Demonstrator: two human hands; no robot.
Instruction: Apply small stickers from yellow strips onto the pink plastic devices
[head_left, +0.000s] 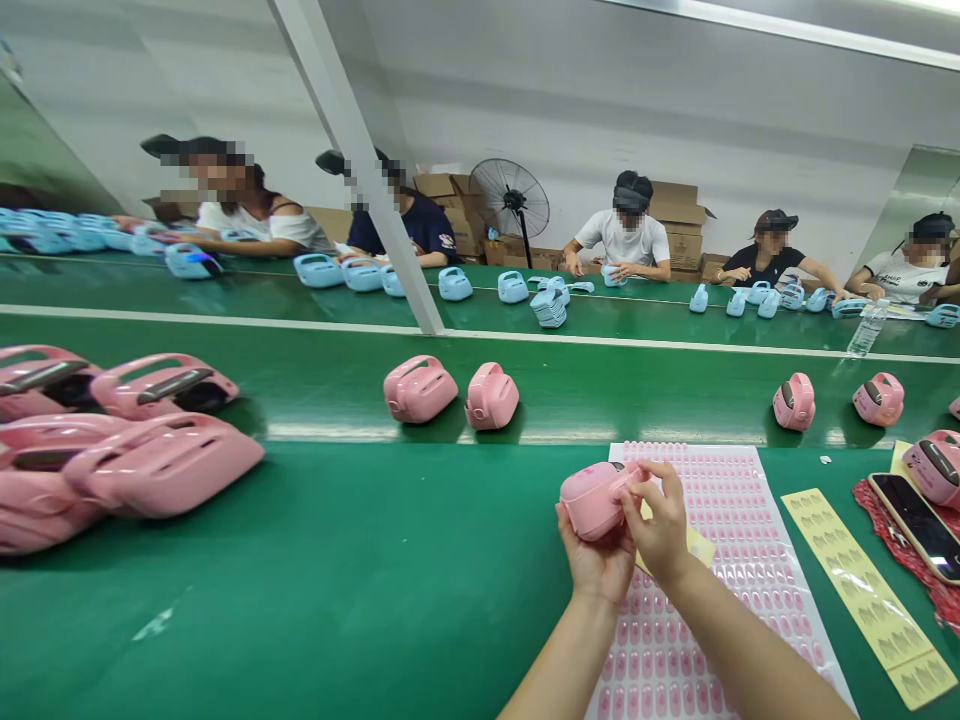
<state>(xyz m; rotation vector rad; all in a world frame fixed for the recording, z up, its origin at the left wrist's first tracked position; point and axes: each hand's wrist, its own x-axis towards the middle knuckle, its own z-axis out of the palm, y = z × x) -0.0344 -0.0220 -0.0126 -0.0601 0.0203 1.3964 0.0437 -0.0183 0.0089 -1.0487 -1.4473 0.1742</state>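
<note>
A small pink plastic housing with a carrying handle (595, 500) is held above the work table. My left hand (600, 565) cups it from below, fingers closed around its underside. At its right end, my right hand (664, 525) pinches near the handle with thumb and fingers; whether a small sticker is between them I cannot make out. Under both hands lies a white sheet of pink oval stickers (697, 640). A small yellowish paper piece (701, 547) shows behind my right wrist.
Pink housings are heaped at left (172, 465); others stand along the green belt (615, 390). To the right are a yellow sticker strip (862, 590), a phone (919, 525) on red mesh and a water bottle (868, 330). Across, several co-workers handle blue housings (454, 284). A white post (367, 170) rises mid-left.
</note>
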